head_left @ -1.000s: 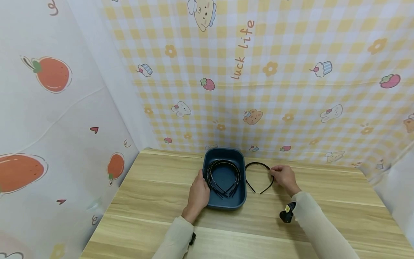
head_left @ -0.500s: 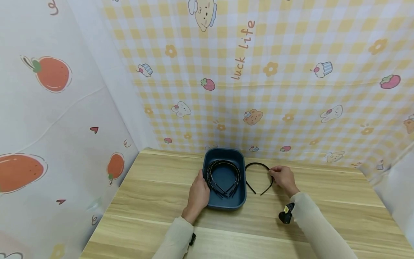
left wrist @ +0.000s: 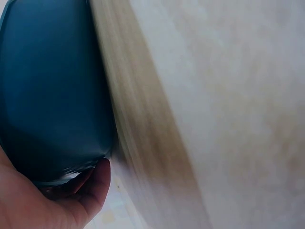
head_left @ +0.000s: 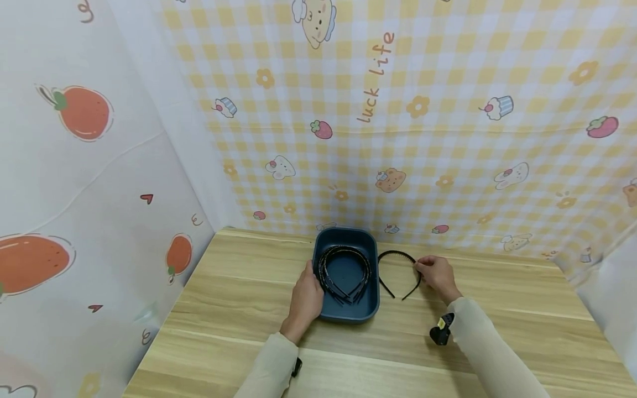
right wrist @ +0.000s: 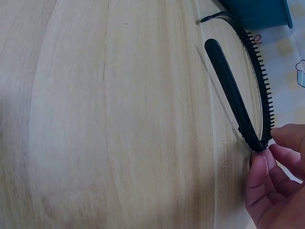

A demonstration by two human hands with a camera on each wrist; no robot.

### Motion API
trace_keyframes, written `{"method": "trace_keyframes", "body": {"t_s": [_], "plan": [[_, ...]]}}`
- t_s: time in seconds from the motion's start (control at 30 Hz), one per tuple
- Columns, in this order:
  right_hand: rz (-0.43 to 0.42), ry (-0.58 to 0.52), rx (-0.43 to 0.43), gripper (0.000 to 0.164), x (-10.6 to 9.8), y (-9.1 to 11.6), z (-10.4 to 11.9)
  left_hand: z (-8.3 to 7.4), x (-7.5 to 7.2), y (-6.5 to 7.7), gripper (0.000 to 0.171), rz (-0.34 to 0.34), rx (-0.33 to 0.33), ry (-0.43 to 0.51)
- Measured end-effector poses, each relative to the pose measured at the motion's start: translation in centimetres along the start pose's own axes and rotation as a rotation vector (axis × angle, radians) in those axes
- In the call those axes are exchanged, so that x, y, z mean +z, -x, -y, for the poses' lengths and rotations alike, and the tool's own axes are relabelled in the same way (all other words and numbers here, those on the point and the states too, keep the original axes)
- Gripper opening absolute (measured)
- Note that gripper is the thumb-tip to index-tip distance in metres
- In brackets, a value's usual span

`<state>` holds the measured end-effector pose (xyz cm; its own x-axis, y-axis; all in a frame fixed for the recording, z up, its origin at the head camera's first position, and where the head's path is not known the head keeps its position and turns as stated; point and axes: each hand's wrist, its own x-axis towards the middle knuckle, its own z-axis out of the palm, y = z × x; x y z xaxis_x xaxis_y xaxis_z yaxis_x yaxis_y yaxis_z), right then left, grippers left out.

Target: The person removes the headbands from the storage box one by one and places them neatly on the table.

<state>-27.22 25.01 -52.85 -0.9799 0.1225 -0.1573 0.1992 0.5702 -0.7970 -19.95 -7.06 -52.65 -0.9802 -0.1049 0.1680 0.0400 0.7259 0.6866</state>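
Note:
A dark blue plastic bin (head_left: 348, 319) stands on the wooden table and holds several black headbands (head_left: 322, 272) in a nested loop. My left hand (head_left: 304, 296) grips the bin at its left side; in the left wrist view, its fingers (left wrist: 97, 188) curl by the bin's lower edge. Right of the bin is a single black headband (head_left: 396, 252) with small comb teeth, its two ends towards me. My right hand (head_left: 438, 275) pinches this headband on its right arm. The right wrist view shows thumb and fingers (right wrist: 257, 179) on the band, beside the teeth.
The wood-grain table (head_left: 388, 359) meets a yellow checked cloth wall (head_left: 423, 143) close behind the bin. On the left rises a white printed cloth (head_left: 114, 182). A black wrist camera (head_left: 440, 330) hangs under the right sleeve.
Almost nothing moves. The free ends of the single headband have come slightly towards me, while both hands keep their places.

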Motion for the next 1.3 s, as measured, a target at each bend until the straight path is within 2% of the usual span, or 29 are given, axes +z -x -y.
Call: {"method": "trace_keyframes", "body": {"t_s": [0.27, 0.43, 0.63, 0.77, 0.9, 1.2, 1.3], "plan": [[0.01, -0.022, 0.022, 0.027, -0.2, 0.1, 0.0, 0.0, 0.1, 0.0, 0.046, -0.009, 0.001, -0.014], [-0.005, 0.016, 0.008, 0.028, -0.5, 0.2, 0.4, -0.1, 0.1, 0.0, 0.046, -0.006, 0.001, -0.013], [-0.052, 0.138, -0.107, 0.029, -0.4, 0.4, 1.8, 0.0, 0.1, -0.1, 0.046, -0.009, 0.002, -0.012], [-0.062, 0.147, -0.154, 0.029, 0.1, 0.5, 3.1, 0.0, 0.2, 0.0, 0.046, -0.011, 0.004, -0.016], [-0.026, 0.091, -0.173, 0.03, 0.8, 0.7, 4.3, 0.0, 0.2, 0.0, 0.046, -0.009, 0.006, -0.014], [0.11, -0.124, -0.175, 0.031, 2.1, 1.8, 7.6, -0.1, 0.2, 0.0, 0.046, -0.016, 0.006, -0.017], [0.159, -0.165, -0.178, 0.033, 2.6, 2.1, 8.8, -0.1, 0.2, 0.0, 0.046, -0.018, 0.008, -0.018]]}}
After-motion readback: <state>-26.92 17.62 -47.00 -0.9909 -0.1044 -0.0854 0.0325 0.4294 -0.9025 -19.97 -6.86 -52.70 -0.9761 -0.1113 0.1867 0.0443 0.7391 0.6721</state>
